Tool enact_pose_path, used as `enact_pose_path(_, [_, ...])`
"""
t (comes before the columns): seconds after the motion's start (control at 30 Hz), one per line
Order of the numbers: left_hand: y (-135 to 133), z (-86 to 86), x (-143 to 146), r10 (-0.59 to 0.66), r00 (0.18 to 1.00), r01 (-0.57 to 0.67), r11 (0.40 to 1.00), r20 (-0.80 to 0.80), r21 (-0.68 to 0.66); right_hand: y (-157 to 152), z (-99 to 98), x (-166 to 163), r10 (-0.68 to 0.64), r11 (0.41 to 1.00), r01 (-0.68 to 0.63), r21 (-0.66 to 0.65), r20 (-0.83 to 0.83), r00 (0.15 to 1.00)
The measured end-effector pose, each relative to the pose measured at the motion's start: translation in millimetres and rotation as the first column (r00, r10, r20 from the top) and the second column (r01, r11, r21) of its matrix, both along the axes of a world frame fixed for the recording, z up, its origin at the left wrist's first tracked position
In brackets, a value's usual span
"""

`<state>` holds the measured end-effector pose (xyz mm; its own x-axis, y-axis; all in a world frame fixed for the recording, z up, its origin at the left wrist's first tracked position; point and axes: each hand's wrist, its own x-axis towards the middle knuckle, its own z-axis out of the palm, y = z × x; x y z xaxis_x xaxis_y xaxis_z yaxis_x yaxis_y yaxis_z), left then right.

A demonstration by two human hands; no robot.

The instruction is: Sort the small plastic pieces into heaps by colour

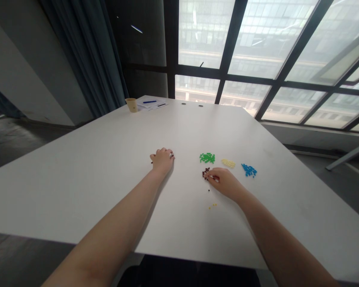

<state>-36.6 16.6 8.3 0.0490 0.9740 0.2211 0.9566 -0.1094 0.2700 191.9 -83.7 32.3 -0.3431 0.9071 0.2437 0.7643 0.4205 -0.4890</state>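
Note:
My right hand [223, 180] reaches into a small heap of dark brown pieces [206, 172], thumb and fingers drawn together in a pinch. Whatever is between its fingertips is too small to make out. Further left, my left hand [162, 159] rests on the table with its fingers curled down. Dark bits show at its edges, and what lies under the palm is hidden. Beyond the brown heap is a pile of small green pieces [207, 158]. Pale yellow pieces [228, 162] and blue pieces [249, 170] lie to the right of it.
On the white table [92, 171], one dark bit [208, 190] and a few yellow bits [212, 206] lie nearer me. A tan cup [132, 105] stands at the far left beside papers [146, 104] with a blue pen [150, 102]. Windows rise behind the table.

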Motion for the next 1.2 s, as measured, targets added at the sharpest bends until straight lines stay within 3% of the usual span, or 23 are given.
enact_pose_path(0.13, [1, -0.1, -2, -0.030, 0.999, 0.030, 0.999, 0.026, 0.017, 0, 2.5, 0, -0.010, 1.000, 0.010, 0.018, 0.011, 1.000])
enact_pose_path(0.27, [-2, 5.8, 3, -0.156, 0.974, 0.149, 0.987, 0.166, 0.056, 2, 6.6, 5, -0.174, 0.978, 0.175, 0.113, -0.016, 0.985])
enact_pose_path(0.33, [-10, 11.4, 9, -0.306, 0.892, 0.306, 0.951, 0.333, 0.055, 2, 9.3, 7, -0.257, 0.952, 0.263, 0.160, -0.055, 0.965])
enact_pose_path(0.43, [-27, 21.5, 21, -0.501, 0.650, 0.542, 0.833, 0.572, 0.113, 2, 13.2, 8, -0.321, 0.922, 0.336, 0.194, -0.106, 0.941])
enact_pose_path(0.5, [-40, 27.6, 29, -0.533, 0.556, 0.587, 0.795, 0.638, 0.152, 1, 15.0, 7, -0.328, 0.914, 0.347, 0.211, -0.122, 0.937])
enact_pose_path(0.6, [-52, 33.4, 36, -0.533, 0.495, 0.611, 0.775, 0.686, 0.161, -1, 16.5, 4, -0.318, 0.913, 0.339, 0.227, -0.125, 0.940])
enact_pose_path(0.87, [-56, 34.5, 38, -0.490, 0.450, 0.631, 0.766, 0.747, 0.123, -2, 18.4, 4, -0.325, 0.908, 0.351, 0.228, -0.144, 0.935])
enact_pose_path(1.2, [-58, 34.5, 41, -0.500, 0.492, 0.642, 0.761, 0.712, 0.091, -1, 18.5, 6, -0.337, 0.899, 0.368, 0.238, -0.159, 0.928])
